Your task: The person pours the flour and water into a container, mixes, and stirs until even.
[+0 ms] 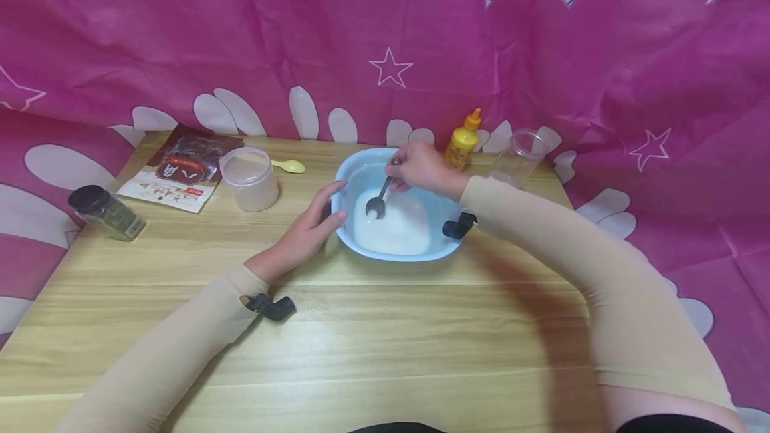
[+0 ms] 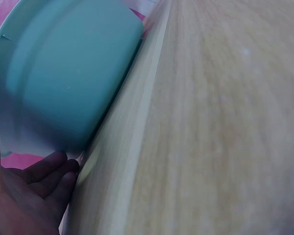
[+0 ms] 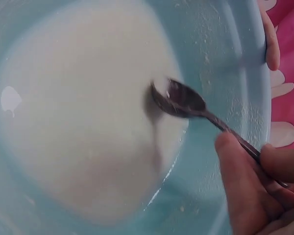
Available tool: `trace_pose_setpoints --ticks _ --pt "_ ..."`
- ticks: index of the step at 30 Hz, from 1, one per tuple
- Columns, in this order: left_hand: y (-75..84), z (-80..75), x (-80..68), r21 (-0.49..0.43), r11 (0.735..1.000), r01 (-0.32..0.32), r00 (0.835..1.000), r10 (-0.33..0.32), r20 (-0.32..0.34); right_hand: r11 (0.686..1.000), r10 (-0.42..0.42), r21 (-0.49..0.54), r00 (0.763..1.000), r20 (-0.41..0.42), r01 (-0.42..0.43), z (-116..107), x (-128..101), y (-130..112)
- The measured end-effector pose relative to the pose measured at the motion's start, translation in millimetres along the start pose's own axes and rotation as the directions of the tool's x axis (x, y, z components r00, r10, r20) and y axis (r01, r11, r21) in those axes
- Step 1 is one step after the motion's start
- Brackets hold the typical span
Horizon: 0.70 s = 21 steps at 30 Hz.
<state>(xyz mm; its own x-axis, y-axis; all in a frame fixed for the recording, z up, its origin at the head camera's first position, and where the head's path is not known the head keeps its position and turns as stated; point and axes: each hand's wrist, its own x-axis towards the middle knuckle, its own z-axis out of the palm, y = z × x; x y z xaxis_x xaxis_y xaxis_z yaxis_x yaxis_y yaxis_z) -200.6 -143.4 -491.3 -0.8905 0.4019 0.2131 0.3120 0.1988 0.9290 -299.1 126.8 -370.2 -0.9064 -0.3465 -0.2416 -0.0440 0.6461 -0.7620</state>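
the right hand (image 1: pixel 424 169) pinches the handle of a metal spoon (image 1: pixel 379 200) between thumb and fingers, and the spoon's bowl dips into the white mix (image 1: pixel 397 222) at the edge where the mix meets the bare wall of the blue basin (image 1: pixel 345 176). in the right wrist view the spoon (image 3: pixel 183 100) is wet and a little coated, and the mix (image 3: pixel 83 112) looks smooth and thick, with powder dust on the basin wall (image 3: pixel 225 58). the left hand (image 1: pixel 309 229) lies against the basin's left side with straight fingers, thumb near the rim; it presses the basin but does not curl around it. in the left wrist view the fingers (image 2: pixel 49 178) touch the basin's outer wall (image 2: pixel 68 73).

the basin stands on the wooden table (image 1: pixel 385 339), near the far edge. i judge the step is stirring the mix, with the left hand steadying the basin. the next move seems to need the spoon to go round along the wall, slowly, so that nothing spills.

a lidded tub (image 1: pixel 249 178), a yellow spoon (image 1: pixel 290 166), a packet (image 1: pixel 180 169), a dark-capped jar (image 1: pixel 107 212), a yellow bottle (image 1: pixel 463 140) and a clear cup (image 1: pixel 519 156) stand apart from the basin.
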Motion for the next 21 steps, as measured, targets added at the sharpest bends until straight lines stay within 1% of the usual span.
trace_pose_setpoints --ticks 3,5,8,11,12,14,15,17,19,21 --pt "-0.3 0.3 -0.5 0.008 1.000 0.017 1.000 -0.017 -0.009 0.999 0.035 0.018 0.999 0.042 -0.036 -1.5 0.8 3.8" --pt "-0.3 0.2 -1.2 0.011 1.000 0.028 1.000 -0.028 -0.013 0.998 0.053 0.017 0.998 0.040 -0.054 -3.7 1.6 6.5" --pt "0.1 -0.3 -1.2 0.011 0.999 0.033 0.999 -0.033 -0.010 0.998 0.043 -0.033 0.999 -0.023 -0.044 -8.6 2.0 9.4" --pt "-0.5 -1.0 -1.1 0.018 0.999 0.038 0.999 -0.038 -0.007 0.991 -0.007 -0.135 0.994 -0.111 -0.008 -12.1 2.8 10.5" --pt "-0.9 -1.2 -1.1 0.019 0.999 0.038 0.999 -0.038 -0.008 0.988 -0.024 -0.153 0.991 -0.131 0.004 -12.2 3.0 10.1" --pt "-1.0 -1.3 -1.5 0.020 0.999 0.038 0.999 -0.038 -0.010 0.987 -0.049 -0.161 0.989 -0.143 0.025 -10.6 4.4 9.3" --pt "-1.0 -1.4 -1.6 0.020 0.999 0.037 0.999 -0.037 -0.013 0.988 -0.058 -0.151 0.988 -0.140 0.037 -8.9 5.1 8.8" --pt "-1.4 -1.1 -1.5 0.019 0.999 0.033 0.999 -0.033 -0.014 0.995 -0.054 -0.089 0.992 -0.111 0.044 -4.5 5.1 6.7" --pt "-1.1 -0.6 -1.1 0.016 0.999 0.030 0.999 -0.029 -0.013 0.999 -0.040 -0.006 0.998 -0.057 0.040 0.6 4.9 5.6" --pt "-0.7 -0.1 -0.5 0.015 0.999 0.028 1.000 -0.028 -0.011 0.999 -0.028 0.047 0.999 0.016 0.027 4.5 3.7 5.6"
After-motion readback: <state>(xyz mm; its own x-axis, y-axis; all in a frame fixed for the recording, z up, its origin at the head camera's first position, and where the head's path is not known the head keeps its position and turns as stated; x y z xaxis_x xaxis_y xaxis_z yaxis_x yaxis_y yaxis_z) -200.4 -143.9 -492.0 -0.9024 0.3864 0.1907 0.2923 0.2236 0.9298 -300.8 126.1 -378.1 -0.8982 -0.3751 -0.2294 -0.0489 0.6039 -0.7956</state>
